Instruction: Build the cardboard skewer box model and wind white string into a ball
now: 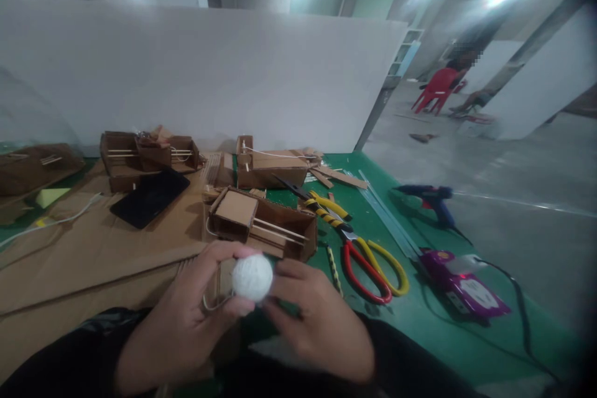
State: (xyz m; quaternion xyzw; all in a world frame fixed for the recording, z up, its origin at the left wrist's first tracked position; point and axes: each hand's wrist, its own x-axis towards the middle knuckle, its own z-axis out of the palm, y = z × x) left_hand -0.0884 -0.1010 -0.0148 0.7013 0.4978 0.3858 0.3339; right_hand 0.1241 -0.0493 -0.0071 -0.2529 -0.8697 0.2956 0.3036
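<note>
A white ball of string [252,278] is pinched between the thumb and forefinger of my left hand [186,311]. A loose strand loops down beside the left thumb. My right hand [314,314] is closed at the ball's right side, its thumb and fingertips drawn together; whatever they grip, if anything, is hidden. Just beyond my hands lies an open cardboard box [284,217] with two thin sticks across it and a cardboard block at its left end.
Right of the box lie pliers [321,205], red-and-yellow-handled scissors [368,267] and a striped cutter [334,270]. Farther right are clear glue sticks [387,217], a glue gun [431,199] and a purple power strip [461,286]. A black tablet [152,198] rests on cardboard at left.
</note>
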